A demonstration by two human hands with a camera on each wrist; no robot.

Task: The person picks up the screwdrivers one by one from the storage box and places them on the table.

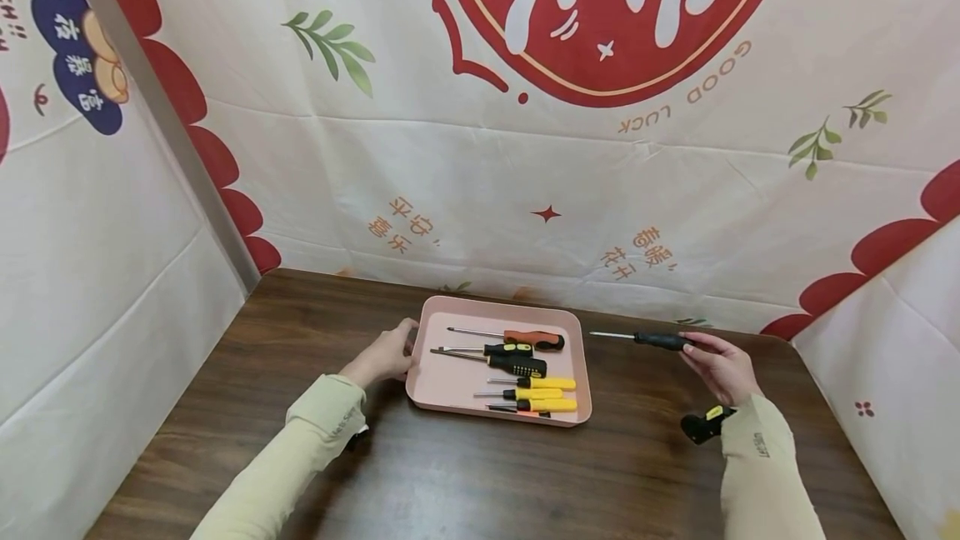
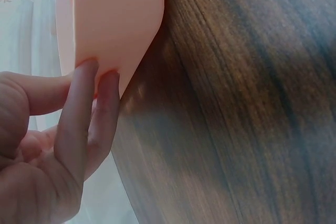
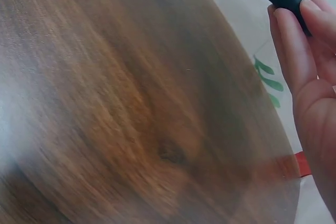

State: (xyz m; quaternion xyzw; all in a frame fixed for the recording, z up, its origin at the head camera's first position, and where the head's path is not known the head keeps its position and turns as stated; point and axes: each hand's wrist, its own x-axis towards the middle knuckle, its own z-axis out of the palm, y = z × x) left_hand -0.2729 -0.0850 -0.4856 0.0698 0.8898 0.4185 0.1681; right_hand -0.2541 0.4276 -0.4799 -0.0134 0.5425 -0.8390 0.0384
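Observation:
My left hand [image 1: 386,355] pinches the left wall of a shallow pink tray [image 1: 442,394]; in the left wrist view, two fingers [image 2: 73,114] press its outer side, with the thumb at the rim. Inside the tray lie an orange-and-black screwdriver [image 1: 532,340], two black screwdrivers with yellow marks, one of them nearer [image 1: 517,365], and several yellow-handled screwdrivers [image 1: 551,394]. Right of the tray, my right hand [image 1: 723,367] holds a black screwdriver [image 1: 660,341] by the handle's end, above the table, its shaft pointing left. Only that handle shows in the right wrist view.
The tray stands on a dark wooden table [image 1: 495,473]. A printed white cloth [image 1: 480,173] hangs behind it, with more cloth at both sides. Beside the right cuff is a black thing with a yellow patch [image 1: 705,425], partly hidden by the sleeve.

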